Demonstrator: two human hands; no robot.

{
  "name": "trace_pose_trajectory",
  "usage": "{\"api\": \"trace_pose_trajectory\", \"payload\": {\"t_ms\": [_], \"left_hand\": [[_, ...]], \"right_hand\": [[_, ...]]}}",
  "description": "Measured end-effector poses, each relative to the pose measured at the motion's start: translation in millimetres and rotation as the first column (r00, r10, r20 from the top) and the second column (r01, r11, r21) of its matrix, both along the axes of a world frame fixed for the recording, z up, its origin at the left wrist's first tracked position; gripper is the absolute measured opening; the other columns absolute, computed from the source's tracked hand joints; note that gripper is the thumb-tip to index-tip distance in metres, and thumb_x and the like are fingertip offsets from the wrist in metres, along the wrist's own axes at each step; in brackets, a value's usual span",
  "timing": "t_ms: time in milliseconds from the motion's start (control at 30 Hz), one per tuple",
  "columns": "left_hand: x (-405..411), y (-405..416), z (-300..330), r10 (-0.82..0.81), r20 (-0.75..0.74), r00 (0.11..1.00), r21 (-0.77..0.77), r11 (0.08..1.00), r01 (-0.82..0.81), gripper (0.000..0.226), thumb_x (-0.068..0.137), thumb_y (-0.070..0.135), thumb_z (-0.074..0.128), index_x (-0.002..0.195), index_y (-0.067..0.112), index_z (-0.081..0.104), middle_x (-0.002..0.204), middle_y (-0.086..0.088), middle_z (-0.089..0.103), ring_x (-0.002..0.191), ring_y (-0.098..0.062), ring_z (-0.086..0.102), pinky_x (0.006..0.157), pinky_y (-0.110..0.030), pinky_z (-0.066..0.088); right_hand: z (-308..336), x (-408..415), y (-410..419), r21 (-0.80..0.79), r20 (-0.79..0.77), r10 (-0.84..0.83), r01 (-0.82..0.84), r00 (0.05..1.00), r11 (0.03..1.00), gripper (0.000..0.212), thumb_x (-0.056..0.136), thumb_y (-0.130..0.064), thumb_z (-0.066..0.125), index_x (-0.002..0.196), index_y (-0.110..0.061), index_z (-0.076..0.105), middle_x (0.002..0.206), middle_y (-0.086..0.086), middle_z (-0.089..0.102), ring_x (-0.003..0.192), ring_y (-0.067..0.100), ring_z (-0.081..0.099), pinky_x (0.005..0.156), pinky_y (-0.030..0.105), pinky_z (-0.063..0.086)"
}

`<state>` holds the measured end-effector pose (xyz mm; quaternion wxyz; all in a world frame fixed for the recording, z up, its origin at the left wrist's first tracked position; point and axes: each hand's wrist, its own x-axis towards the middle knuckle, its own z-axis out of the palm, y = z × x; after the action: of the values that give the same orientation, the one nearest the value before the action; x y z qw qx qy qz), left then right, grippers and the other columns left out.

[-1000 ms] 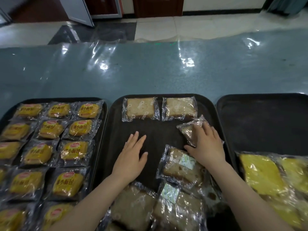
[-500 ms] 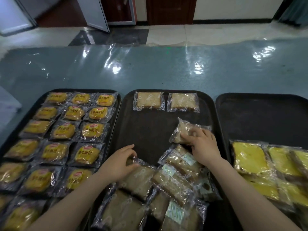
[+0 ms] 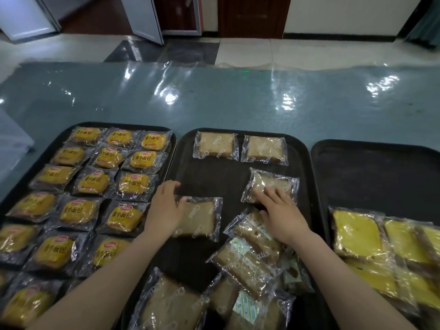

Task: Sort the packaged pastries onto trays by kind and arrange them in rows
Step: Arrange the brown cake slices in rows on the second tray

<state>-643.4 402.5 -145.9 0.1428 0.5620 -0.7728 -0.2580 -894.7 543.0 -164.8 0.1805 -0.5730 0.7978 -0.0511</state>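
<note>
Left hand [image 3: 164,208] grips a wrapped cake slice [image 3: 198,219] by its left edge, mid middle tray [image 3: 228,184]. Right hand [image 3: 281,215], fingers spread, presses another slice [image 3: 269,184] flat, right side.

I see a table [image 3: 238,101] under glossy teal plastic; three black trays side by side: left tray [image 3: 171,148], middle tray [image 3: 226,184], right tray [image 3: 371,175].
</note>
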Motion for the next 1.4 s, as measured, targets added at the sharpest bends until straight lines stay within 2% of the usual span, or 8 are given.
{"api": "trace_pose_trajectory", "payload": {"t_ms": [167, 267, 333, 400, 633, 1000, 1233, 1400], "left_hand": [[-2.6, 33.9, -8.5, -0.243, 0.174, 0.954, -0.097, 0.96, 0.262, 0.049, 0.091, 0.027, 0.054, 0.138, 0.026, 0.04, 0.151, -0.001, 0.03, 0.139, -0.021, 0.024, 0.114, -0.037, 0.019], [0.3, 59.7, -25.7, -0.332, 0.382, 0.862, -0.021, 0.93, 0.367, 0.064, 0.094, 0.052, 0.033, 0.148, 0.038, 0.003, 0.158, 0.001, -0.005, 0.144, -0.026, -0.007, 0.115, -0.049, -0.002], [-4.3, 64.1, -36.2, -0.342, 0.464, 0.817, 0.047, 0.93, 0.363, 0.067, 0.091, 0.062, 0.017, 0.14, 0.043, -0.025, 0.15, 0.0, -0.031, 0.137, -0.028, -0.031, 0.107, -0.051, -0.019], [-14.4, 55.8, -40.4, -0.349, 0.47, 0.811, 0.081, 0.932, 0.354, 0.067, 0.089, 0.065, 0.011, 0.132, 0.045, -0.036, 0.146, 0.0, -0.04, 0.13, -0.028, -0.04, 0.101, -0.051, -0.026], [-66.6, -0.9, -41.9, -0.36, 0.455, 0.814, 0.065, 0.925, 0.373, 0.068, 0.092, 0.063, 0.021, 0.142, 0.044, -0.021, 0.153, 0.0, -0.03, 0.137, -0.03, -0.03, 0.101, -0.053, -0.023], [-101.6, -42.6, -44.6, -0.382, 0.457, 0.803, 0.072, 0.916, 0.395, 0.068, 0.091, 0.064, 0.021, 0.143, 0.043, -0.018, 0.154, -0.001, -0.027, 0.139, -0.03, -0.027, 0.102, -0.054, -0.021], [-84.0, -20.6, -34.5, -0.402, 0.271, 0.875, -0.097, 0.893, 0.44, 0.07, 0.094, 0.054, 0.026, 0.148, 0.03, -0.012, 0.157, -0.001, -0.015, 0.138, -0.013, -0.023, 0.112, -0.038, -0.015], [-46.6, 9.7, -32.9, -0.392, 0.195, 0.899, 0.001, 0.917, 0.399, 0.07, 0.097, 0.045, 0.035, 0.15, 0.024, -0.006, 0.156, 0.005, -0.014, 0.139, -0.006, -0.017, 0.112, -0.027, -0.006]], "right_hand": [[-2.5, 1.5, -9.1, 0.071, 0.022, -0.01, 0.008, 1.0, 0.997, 0.058, 0.1, -0.032, 0.034, 0.15, -0.044, 0.006, 0.161, 0.005, -0.013, 0.143, 0.034, -0.022, 0.114, 0.046, -0.01], [-3.9, -0.3, -14.8, 0.036, 0.047, -0.04, 0.038, 0.998, 0.999, 0.053, 0.098, -0.039, 0.04, 0.146, -0.047, 0.018, 0.162, 0.002, -0.006, 0.145, 0.034, -0.017, 0.114, 0.048, -0.01], [-4.8, -1.0, -18.3, 0.006, 0.061, -0.052, 0.051, 0.997, 0.999, 0.048, 0.098, -0.043, 0.041, 0.143, -0.047, 0.026, 0.162, 0.0, -0.001, 0.146, 0.032, -0.015, 0.112, 0.052, -0.013], [-6.9, -1.8, -20.8, -0.023, 0.075, -0.052, 0.054, 0.996, 0.998, 0.045, 0.097, -0.044, 0.042, 0.14, -0.047, 0.029, 0.162, -0.001, 0.0, 0.145, 0.03, -0.017, 0.109, 0.053, -0.017], [-16.5, 0.5, -24.3, -0.09, 0.068, -0.074, 0.08, 0.995, 0.993, 0.047, 0.095, -0.048, 0.045, 0.138, -0.045, 0.028, 0.162, -0.002, 0.0, 0.145, 0.026, -0.02, 0.111, 0.053, -0.016], [-22.1, -0.3, -23.0, -0.106, 0.063, -0.061, 0.068, 0.996, 0.992, 0.05, 0.093, -0.053, 0.039, 0.139, -0.05, 0.02, 0.161, -0.008, -0.008, 0.14, 0.018, -0.032, 0.108, 0.046, -0.024], [-17.3, -21.8, -33.6, -0.075, 0.137, 0.005, 0.005, 0.991, 0.997, 0.051, 0.091, -0.054, 0.047, 0.137, -0.048, 0.027, 0.16, -0.013, -0.003, 0.138, 0.013, -0.031, 0.109, 0.044, -0.023], [-12.4, -15.8, -21.2, -0.07, 0.103, -0.07, 0.077, 0.992, 0.995, 0.074, 0.091, -0.053, 0.048, 0.15, -0.035, 0.008, 0.16, -0.012, -0.004, 0.138, 0.012, -0.032, 0.109, 0.044, -0.022]]}}
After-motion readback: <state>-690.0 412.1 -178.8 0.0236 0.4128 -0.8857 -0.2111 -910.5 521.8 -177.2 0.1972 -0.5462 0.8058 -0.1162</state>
